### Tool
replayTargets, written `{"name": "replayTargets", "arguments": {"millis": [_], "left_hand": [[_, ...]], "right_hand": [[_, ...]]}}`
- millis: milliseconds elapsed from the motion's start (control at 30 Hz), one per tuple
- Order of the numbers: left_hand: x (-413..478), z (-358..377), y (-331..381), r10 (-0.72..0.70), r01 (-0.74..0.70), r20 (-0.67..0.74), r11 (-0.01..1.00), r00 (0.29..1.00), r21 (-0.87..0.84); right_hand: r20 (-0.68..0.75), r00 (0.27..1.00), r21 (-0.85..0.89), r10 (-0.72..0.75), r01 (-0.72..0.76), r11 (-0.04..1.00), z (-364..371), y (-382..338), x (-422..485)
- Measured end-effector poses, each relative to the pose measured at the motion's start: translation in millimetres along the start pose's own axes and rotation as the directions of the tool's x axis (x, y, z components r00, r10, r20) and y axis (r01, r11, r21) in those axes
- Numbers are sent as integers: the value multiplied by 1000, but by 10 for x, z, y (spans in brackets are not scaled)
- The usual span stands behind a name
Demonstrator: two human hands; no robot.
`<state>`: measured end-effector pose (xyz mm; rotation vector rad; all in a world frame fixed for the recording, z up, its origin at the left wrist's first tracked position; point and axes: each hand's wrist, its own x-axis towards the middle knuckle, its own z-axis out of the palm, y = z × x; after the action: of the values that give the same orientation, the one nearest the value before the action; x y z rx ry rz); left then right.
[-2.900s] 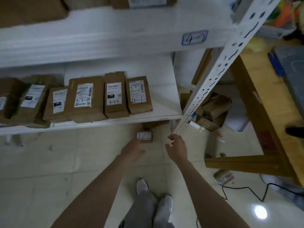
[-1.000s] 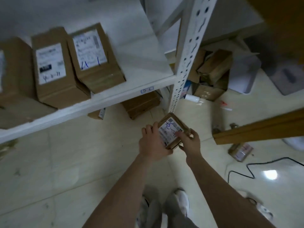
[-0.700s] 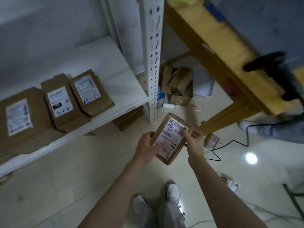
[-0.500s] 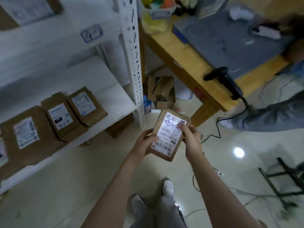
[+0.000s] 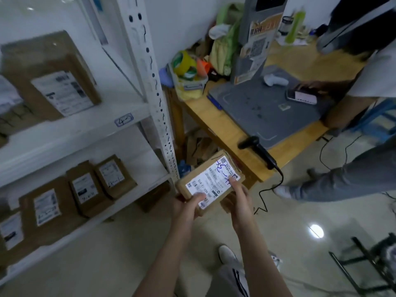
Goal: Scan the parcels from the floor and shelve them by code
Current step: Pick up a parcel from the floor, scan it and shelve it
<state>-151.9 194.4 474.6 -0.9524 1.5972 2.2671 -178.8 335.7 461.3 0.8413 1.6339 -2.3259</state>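
Observation:
A small brown parcel (image 5: pixel 211 180) with a white label and blue handwriting is held in front of me, label up. My left hand (image 5: pixel 186 205) grips its near left end, thumb on the label. My right hand (image 5: pixel 237 197) holds its right side, a finger lying on the label. A black handheld scanner (image 5: pixel 258 150) with a cable lies at the edge of the wooden table (image 5: pixel 240 144), just right of and beyond the parcel. The white shelf unit (image 5: pixel 150 82) stands to the left, its shelf edge tagged with a blue code label (image 5: pixel 123 120). Labelled parcels (image 5: pixel 84 187) sit on the lower shelf.
Another person (image 5: pixel 353 166) stands at the table's right. A grey scale platform (image 5: pixel 267 108) with a phone (image 5: pixel 302 96) lies on the table, and a bin of tape rolls (image 5: pixel 188 71) at its back. Loose boxes (image 5: pixel 197 144) sit under the table. A black stand (image 5: pixel 368 260) is at lower right.
I took a parcel from the floor under the shelf with both hands and raised it. My view rose from the floor to the table and the scanner.

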Motion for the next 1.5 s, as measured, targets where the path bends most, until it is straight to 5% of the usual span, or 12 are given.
{"name": "replayTargets", "arguments": {"millis": [233, 433, 567, 633, 700, 933, 1067, 1233, 1500], "left_hand": [[435, 772, 342, 117, -136, -172, 985, 978, -106], [592, 1491, 348, 197, -257, -288, 948, 937, -187], [686, 1633, 428, 186, -274, -394, 945, 900, -179], [705, 1625, 493, 187, -281, -422, 944, 887, -174], [689, 1607, 555, 185, -290, -463, 942, 867, -167], [668, 1428, 564, 140, -286, -523, 935, 841, -209], [616, 1329, 595, 149, -283, -513, 939, 845, -194], [554, 1161, 518, 141, -295, -550, 934, 823, -202], [495, 752, 513, 151, -356, -591, 901, 792, -246]], "right_hand": [[154, 983, -76, 103, -92, 993, -296, -815, 745], [295, 937, -306, 187, -92, 947, -463, -1248, 1160], [38, 999, -367, 10, 5, 930, -685, -1287, 1488], [-128, 970, -498, -205, 116, 860, -800, -1323, 1629], [-140, 948, -681, -285, 117, 723, -888, -1293, 1807], [39, 998, -875, -57, 62, 481, -825, -1085, 2193], [61, 998, -850, 14, 45, 524, -838, -1064, 2222], [246, 966, -694, -84, 236, 680, -720, -1124, 1805], [666, 740, -474, -91, 514, 715, -371, -1348, 1153]]}}
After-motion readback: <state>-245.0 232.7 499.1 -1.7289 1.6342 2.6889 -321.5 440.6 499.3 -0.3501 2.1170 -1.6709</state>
